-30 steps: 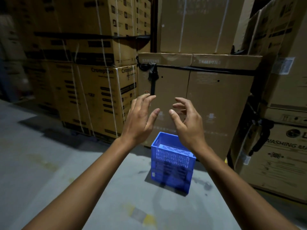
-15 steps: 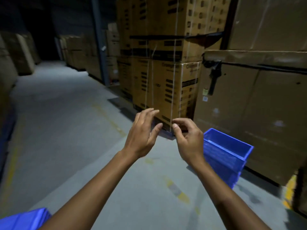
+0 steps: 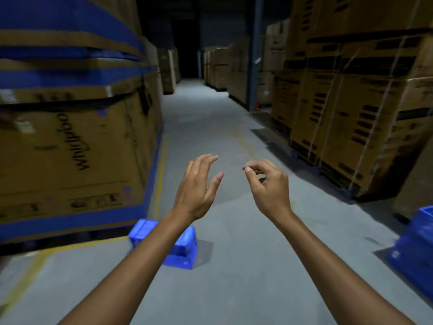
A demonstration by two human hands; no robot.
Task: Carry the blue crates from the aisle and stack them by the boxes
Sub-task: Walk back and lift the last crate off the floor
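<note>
Two hands up mid-aisle, both empty: left hand (image 3: 199,184) grip spread open, right hand (image 3: 269,186) grip loosely curled on nothing. Blue crate (image 3: 181,245) on floor (image 3: 234,231) by left boxes (image 3: 70,148); 2nd crate (image 3: 414,245) at right edge w/ right boxes (image 3: 351,113).

"Whirlpool" runs sideways in dark script up the big cardboard carton (image 3: 70,146) left of the aisle; other print is too blurred.

blue plastic crate (image 3: 182,247) on the grey floor, upside down it seems, below and behind the empty left hand (image 3: 196,186), partly hidden by that forearm, second blue crate (image 3: 414,245) low and far right of the empty right hand (image 3: 269,186), cut by the frame edge, blurred
</note>
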